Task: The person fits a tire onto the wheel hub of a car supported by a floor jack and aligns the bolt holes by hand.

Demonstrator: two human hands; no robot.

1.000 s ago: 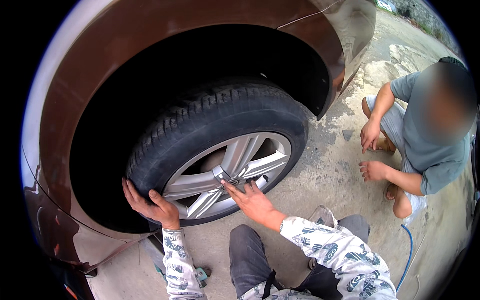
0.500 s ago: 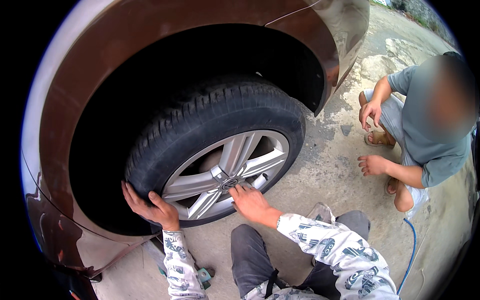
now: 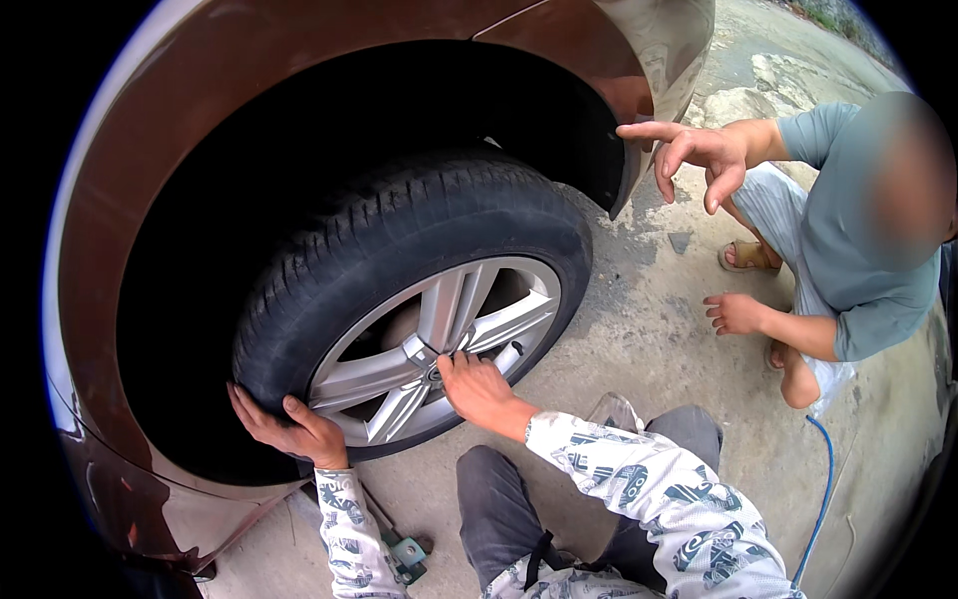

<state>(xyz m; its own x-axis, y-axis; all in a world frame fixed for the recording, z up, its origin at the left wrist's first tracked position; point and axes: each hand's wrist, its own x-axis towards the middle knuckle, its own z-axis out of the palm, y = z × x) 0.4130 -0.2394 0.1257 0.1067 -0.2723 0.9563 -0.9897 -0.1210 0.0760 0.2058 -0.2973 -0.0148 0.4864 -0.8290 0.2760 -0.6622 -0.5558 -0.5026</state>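
A black tire [image 3: 499, 220] on a silver spoked rim [image 3: 367, 375] sits in the wheel arch of a brown car. My left hand [image 3: 289, 431] lies against the tire's lower left, fingers stretched along the tread and thumb apart over the sidewall. At the hub, my right hand [image 3: 481, 391] has its bent fingers on the round center cap [image 3: 435, 376]. Those fingers cover most of the cap, so their exact grip is partly hidden.
The car's brown fender [image 3: 130, 230] curves around the wheel. A person in a grey-green shirt [image 3: 848, 220] squats at the right, one hand [image 3: 704, 160] reaching toward the bumper. A blue hose [image 3: 829, 459] and a teal metal piece [image 3: 407, 551] lie on the concrete.
The other person's upper hand has risen and reached left toward the car. My right hand has shifted over the cap, covering more of it. My left hand stays on the tire.
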